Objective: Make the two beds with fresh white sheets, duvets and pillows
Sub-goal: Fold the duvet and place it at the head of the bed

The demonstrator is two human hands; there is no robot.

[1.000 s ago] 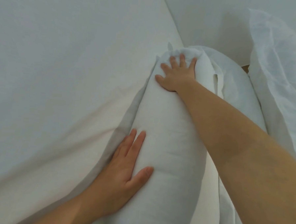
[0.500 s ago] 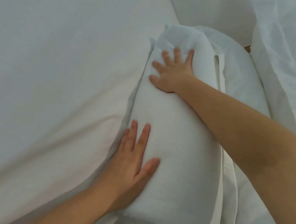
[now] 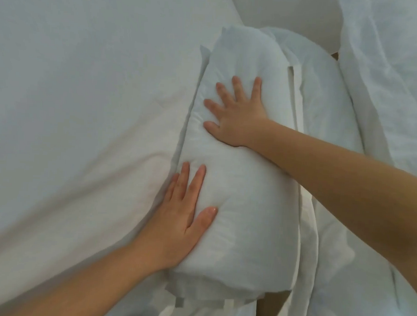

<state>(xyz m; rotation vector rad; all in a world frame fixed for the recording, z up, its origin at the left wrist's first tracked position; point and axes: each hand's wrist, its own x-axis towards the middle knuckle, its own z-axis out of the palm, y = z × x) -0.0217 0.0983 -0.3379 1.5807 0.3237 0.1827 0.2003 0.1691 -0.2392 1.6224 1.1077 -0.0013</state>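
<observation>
A plump white pillow (image 3: 245,174) in its case lies lengthwise down the middle of the head view, at the right edge of a bed covered by a smooth white sheet (image 3: 85,91). My left hand (image 3: 182,217) lies flat with straight fingers against the pillow's near left side. My right hand (image 3: 236,115) presses flat with spread fingers on the pillow's far half, denting it. A second white pillow (image 3: 326,103) lies just to the right, partly under the first.
Crumpled white bedding (image 3: 388,70) is heaped along the right side. A white wall or headboard (image 3: 282,12) stands at the top. A sliver of brown floor or furniture (image 3: 335,54) shows between them. Loose white fabric (image 3: 328,297) hangs at the bottom right.
My right hand has slid back along the pillow towards me, from its far end to its middle. My left hand stays flat on the near side. The pillow sits closer in view.
</observation>
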